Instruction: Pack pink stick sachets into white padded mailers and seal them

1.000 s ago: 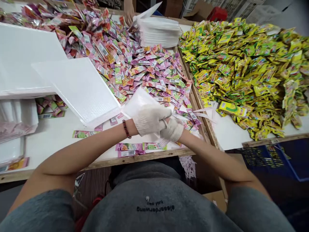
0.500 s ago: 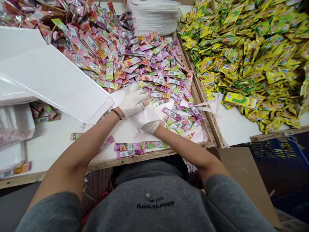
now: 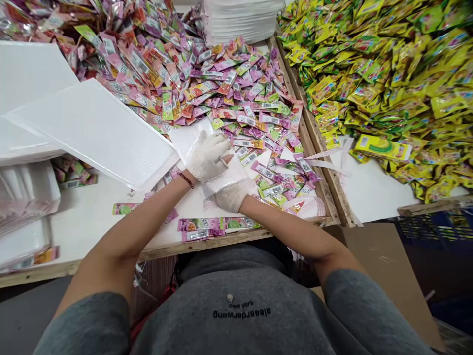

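A small white mailer bag [image 3: 232,171], partly folded over, lies under my hands at the near side of the table. My left hand [image 3: 210,155], in a white knit glove with the thumb tip bare, is on top of it with fingers bent around its upper part. From the near right side my right hand [image 3: 232,196], also gloved, holds the bag's lower edge; its fingertips are hidden beneath the bag. Purple and green candy sachets [image 3: 199,228] lie in front of my wrists. More sachets [image 3: 273,182] lie loose to the right of the bag.
A heap of pink and purple sachets [image 3: 177,74] covers the back. Large white mailers [image 3: 107,128] lie to the left, and a white stack [image 3: 240,22] stands behind. A wooden divider [image 3: 308,123] separates yellow packets [image 3: 388,88] on the right. A cardboard piece [image 3: 388,276] is below.
My left hand has drawn its fingers in and shifted slightly right. More of my right hand shows now at the bag's lower edge. The whole view has shifted a little.
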`<state>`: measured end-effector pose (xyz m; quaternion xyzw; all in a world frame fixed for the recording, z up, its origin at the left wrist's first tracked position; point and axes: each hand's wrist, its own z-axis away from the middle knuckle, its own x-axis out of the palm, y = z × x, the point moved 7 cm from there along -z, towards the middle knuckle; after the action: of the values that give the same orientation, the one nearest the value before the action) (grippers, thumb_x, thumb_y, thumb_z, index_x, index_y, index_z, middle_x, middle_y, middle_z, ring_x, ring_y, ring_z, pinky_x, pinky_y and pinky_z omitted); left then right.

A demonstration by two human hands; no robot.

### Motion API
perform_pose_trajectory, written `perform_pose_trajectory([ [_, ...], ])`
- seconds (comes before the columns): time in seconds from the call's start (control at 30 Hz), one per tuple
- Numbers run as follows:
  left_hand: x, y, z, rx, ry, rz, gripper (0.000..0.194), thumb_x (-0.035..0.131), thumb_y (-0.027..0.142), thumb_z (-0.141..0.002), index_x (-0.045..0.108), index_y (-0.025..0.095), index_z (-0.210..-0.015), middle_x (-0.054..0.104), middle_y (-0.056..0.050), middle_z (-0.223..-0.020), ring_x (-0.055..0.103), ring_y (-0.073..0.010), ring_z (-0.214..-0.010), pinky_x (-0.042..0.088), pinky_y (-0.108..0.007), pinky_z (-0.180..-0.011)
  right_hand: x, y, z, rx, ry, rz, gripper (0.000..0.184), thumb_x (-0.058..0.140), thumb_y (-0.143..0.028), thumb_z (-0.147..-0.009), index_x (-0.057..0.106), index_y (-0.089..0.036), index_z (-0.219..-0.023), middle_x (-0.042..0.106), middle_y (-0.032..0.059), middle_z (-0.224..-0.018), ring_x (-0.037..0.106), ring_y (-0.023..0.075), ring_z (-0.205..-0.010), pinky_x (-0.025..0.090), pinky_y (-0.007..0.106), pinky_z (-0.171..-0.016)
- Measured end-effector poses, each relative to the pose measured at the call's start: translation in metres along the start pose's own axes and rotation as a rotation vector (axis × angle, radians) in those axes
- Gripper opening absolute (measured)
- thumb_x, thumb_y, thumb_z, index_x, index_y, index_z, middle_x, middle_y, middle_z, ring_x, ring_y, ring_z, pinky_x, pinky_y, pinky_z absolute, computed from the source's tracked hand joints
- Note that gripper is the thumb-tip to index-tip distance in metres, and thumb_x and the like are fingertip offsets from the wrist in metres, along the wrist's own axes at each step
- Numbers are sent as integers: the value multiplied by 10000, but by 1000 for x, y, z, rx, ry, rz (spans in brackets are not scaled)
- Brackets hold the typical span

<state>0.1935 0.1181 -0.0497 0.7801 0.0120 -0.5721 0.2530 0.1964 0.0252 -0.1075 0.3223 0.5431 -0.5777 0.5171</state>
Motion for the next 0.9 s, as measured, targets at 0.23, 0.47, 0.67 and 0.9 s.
perform_pose_trajectory([
  [0.23,17,15,27,36,-65,-28,362,451,335,-1058,677,177,-1292,675,-128,-1444,452,-352,-1508,203,-671,-1289,-7,-1,51,-106,-82,88,707,581,-511,-1028,531,-63,-1572,587,289,-1549,525,478,-1452,347,695,-1223],
  [0.47,25,24,15,83,-182,4,331,535,250,-1003,683,207,-1296,659,-96,-1452,415,-331,-1521,65,-700,-1310,-11,28,79,-346,-27,38,260,539,-132,-1019,736,-139,-1188,708,173,-1305,631,288,-1202,476,477,-1088],
  [0.67,21,22,27,200,-290,-129,382,568,230,-954,679,251,-1319,628,-94,-1502,391,-332,-1549,74,-695,-1313,-19,48,49,-199,-2,-18,268,500,-126,-1029,760,-171,-1074,720,122,-1115,624,232,-975,476,361,-855],
  [0.9,27,20,53,160,-282,-186,419,502,291,-1023,640,204,-1409,494,-140,-1668,318,-382,-1594,46,-744,-1280,-22,23,30,-238,33,68,215,557,-87,-971,755,-145,-1031,712,144,-1036,596,251,-956,438,384,-868],
])
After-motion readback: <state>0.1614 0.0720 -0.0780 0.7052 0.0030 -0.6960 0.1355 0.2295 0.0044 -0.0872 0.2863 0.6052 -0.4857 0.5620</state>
